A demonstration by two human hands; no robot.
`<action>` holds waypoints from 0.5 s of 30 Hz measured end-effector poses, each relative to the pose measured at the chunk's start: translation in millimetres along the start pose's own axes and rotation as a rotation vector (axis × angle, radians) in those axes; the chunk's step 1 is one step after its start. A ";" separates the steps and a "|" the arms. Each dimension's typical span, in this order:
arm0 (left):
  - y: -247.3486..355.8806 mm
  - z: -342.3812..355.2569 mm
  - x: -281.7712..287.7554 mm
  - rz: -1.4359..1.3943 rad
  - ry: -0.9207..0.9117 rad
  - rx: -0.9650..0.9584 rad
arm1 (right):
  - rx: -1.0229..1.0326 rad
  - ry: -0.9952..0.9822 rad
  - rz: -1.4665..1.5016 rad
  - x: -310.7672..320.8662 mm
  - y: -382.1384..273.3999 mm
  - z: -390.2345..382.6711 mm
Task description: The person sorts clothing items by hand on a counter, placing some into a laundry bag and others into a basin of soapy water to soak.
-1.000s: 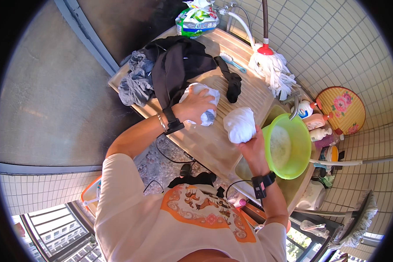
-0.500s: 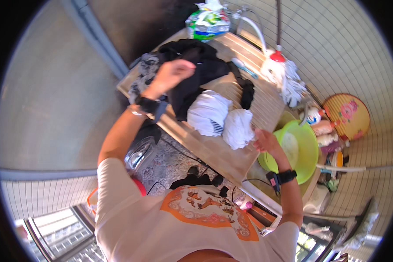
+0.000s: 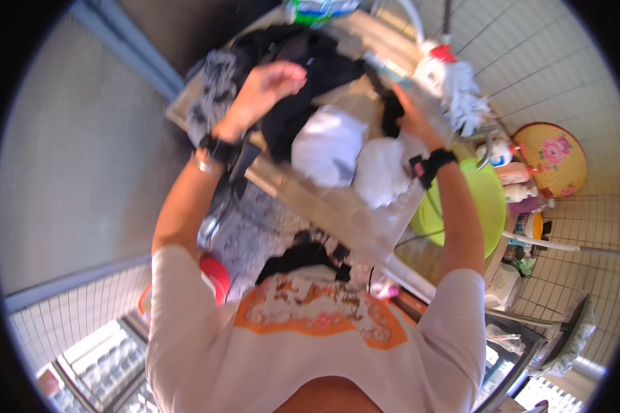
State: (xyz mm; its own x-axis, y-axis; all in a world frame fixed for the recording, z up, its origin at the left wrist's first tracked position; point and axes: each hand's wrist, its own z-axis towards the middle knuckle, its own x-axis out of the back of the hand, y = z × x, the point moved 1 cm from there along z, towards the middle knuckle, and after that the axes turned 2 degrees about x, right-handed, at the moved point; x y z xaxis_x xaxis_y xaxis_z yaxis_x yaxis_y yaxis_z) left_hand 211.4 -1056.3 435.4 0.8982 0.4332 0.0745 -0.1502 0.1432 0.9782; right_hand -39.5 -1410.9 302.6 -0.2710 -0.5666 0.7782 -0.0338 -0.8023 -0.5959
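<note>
Above the black garments my left hand hovers with fingers loosely curved and apart, holding nothing visible. My right hand is at or over a small dark cloth; motion blur hides whether it touches or grips it. Two white cloth bundles, one larger and one smaller, lie side by side on the ridged washboard counter. Crumpled grey fabric sits left of the black pile.
At the right stand a green basin, a tap, bottles and a woven fan. A white mop hangs by the tiled wall. A green-white package is at the back.
Both white bundles were let go and lie on the counter. My left hand rose toward the black pile; my right hand moved up toward the small dark cloth. The view shifted.
</note>
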 end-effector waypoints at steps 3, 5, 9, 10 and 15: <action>-0.1 -7.0 -5.8 0.059 -0.016 -0.033 | 0.055 0.030 -0.048 -17.1 35.9 -13.1; 0.5 -22.7 11.2 0.083 0.030 -0.063 | -0.248 -0.036 -0.078 -32.0 2.3 7.6; 0.0 -27.5 -17.0 -0.083 0.017 -0.016 | -0.330 0.066 -0.046 -28.5 20.2 -23.5; -1.9 -25.1 -23.5 -0.129 0.013 -0.014 | -0.334 0.061 -0.047 -26.3 18.5 -28.6; 39.6 -14.2 -70.6 -0.363 0.066 -0.077 | -0.535 0.239 0.239 -21.0 9.6 -60.3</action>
State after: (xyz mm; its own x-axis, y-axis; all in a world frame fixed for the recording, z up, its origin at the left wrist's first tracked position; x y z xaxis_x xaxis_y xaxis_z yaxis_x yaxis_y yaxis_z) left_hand 136.2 -1068.6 466.2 0.8707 0.3976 -0.2895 0.1404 0.3632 0.9211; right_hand -92.1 -1395.4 268.6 -0.5359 -0.6116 0.5821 -0.4051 -0.4187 -0.8128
